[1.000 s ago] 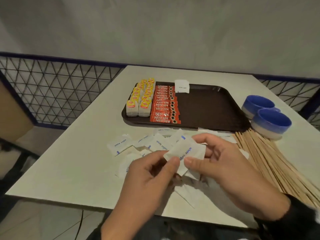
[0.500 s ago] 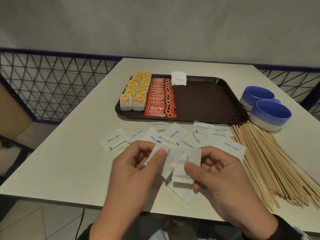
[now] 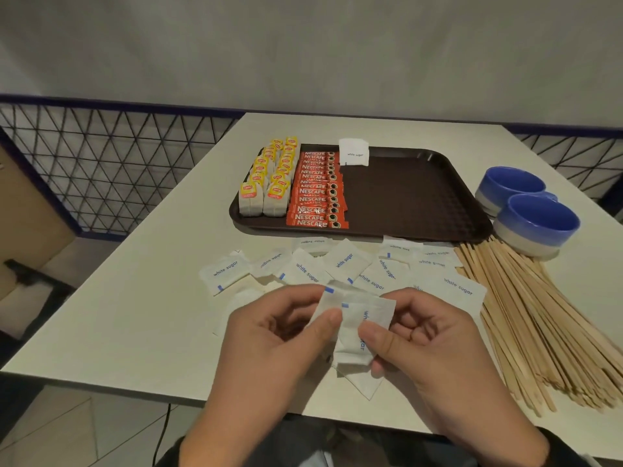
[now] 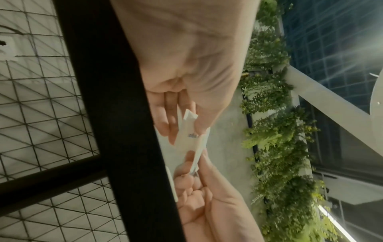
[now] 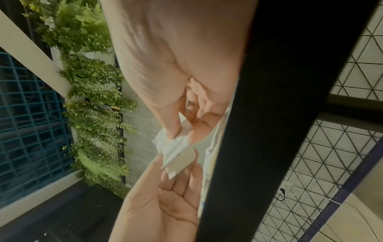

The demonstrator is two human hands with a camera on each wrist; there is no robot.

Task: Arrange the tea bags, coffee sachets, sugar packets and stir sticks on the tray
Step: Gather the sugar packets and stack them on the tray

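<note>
So both hands are up over the near edge of the pale matte worktop (image 3: 135, 315), sharing a small stack of white paper sugar packets (image 3: 357, 321) with blue "white sugar" print. The left hand (image 3: 279, 338) has its thumb pressed on the stack's left edge with fingers curled underneath, and the right hand (image 3: 424, 338) pinches the right side the same way, so each grip is closed on those flat, slightly crinkly squares. From the left wrist view the packets (image 4: 191, 139) look thin and fanned out between the fingertips.

More loose white sugar packets (image 3: 344, 264) lie scattered flat and overlapping between the hands and the dark brown textured plastic tray (image 3: 404, 197). On the tray's left side stand two rows of white tea bags with yellow tags (image 3: 266, 183), and just right of them a neat overlapping column of glossy red coffee sachets (image 3: 317, 190). One white sugar packet (image 3: 353, 152) leans at the tray's far rim.

At the right, a big fan of thin flat wooden stir sticks (image 3: 539, 325) is spread on the worktop, next to two round blue-and-white bowls (image 3: 532, 210).
</note>
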